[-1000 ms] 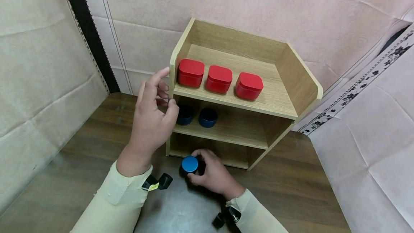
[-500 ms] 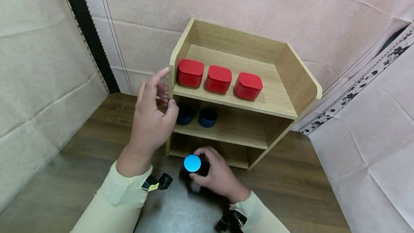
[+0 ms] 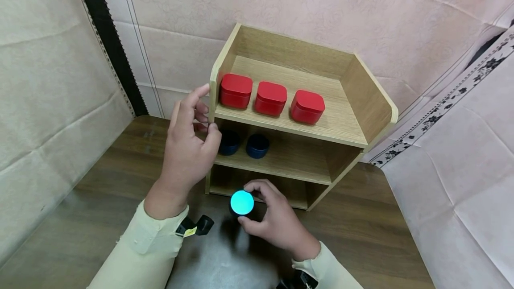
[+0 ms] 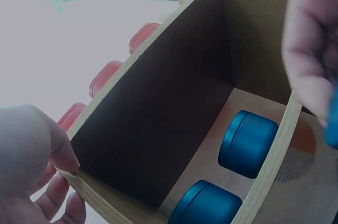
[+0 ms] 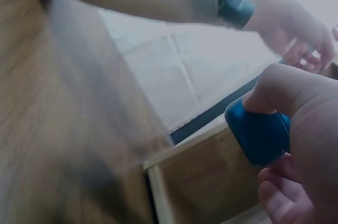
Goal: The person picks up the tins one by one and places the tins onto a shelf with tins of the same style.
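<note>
My left hand point(image 3: 186, 146) grips the left side panel of a small wooden shelf point(image 3: 277, 127), thumb at its front edge. In front of the bottom compartment, my right hand point(image 3: 277, 222) pinches a round blue tin point(image 3: 242, 202) between thumb and fingers, above the table. Its lid looks bright cyan in the head view; the right wrist view shows the tin's blue side point(image 5: 261, 131). Two similar blue tins stand on the middle shelf, one at the left point(image 3: 230, 142) and another beside it point(image 3: 257, 146). The left wrist view shows them close up.
Three red tins stand in a row along the top shelf's front: left point(image 3: 235, 91), middle point(image 3: 271, 98) and right point(image 3: 307, 106). Pale cloth walls point(image 3: 301, 3) surround the wooden table point(image 3: 369, 226) at the back and both sides.
My right hand has raised the blue tin off the table and drawn it slightly to the right. Its lid now looks larger and brighter. My left hand has stayed on the side panel.
</note>
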Available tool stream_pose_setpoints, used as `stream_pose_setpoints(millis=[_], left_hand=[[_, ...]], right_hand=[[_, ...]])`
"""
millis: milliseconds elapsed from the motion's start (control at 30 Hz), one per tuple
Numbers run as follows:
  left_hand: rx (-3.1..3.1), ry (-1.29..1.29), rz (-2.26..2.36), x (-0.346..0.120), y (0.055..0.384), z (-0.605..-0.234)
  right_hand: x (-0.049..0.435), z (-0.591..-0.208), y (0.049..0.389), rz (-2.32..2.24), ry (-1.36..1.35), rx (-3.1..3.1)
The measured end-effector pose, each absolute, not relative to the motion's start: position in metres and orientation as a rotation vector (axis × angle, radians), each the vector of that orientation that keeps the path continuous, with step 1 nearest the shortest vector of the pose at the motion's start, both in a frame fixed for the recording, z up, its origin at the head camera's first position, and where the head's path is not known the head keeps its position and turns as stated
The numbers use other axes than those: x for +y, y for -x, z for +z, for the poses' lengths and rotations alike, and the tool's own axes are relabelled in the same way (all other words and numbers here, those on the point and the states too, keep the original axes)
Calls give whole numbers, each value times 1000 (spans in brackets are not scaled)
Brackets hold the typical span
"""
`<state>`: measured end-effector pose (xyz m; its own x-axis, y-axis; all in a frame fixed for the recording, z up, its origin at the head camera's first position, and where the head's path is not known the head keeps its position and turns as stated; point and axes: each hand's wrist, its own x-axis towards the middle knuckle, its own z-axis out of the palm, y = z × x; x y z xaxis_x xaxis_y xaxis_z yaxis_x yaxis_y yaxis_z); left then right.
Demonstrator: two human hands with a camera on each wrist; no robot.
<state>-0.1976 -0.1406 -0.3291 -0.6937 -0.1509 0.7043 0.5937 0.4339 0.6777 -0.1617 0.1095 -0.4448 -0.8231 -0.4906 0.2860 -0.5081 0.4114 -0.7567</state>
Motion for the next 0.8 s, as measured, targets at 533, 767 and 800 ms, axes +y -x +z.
stream_pose_setpoints(millis=[533, 767, 800], left_hand=[[-1968, 379, -1315, -141, 198, -330], [-1972, 372, -1320, -141, 198, -330], [-1972, 371, -1322, -141, 198, -330]], right_hand=[[126, -407, 155, 1467, -847, -2532], [139, -390, 162, 1468, -772, -2514], [141, -387, 164, 1459, -752, -2522]])
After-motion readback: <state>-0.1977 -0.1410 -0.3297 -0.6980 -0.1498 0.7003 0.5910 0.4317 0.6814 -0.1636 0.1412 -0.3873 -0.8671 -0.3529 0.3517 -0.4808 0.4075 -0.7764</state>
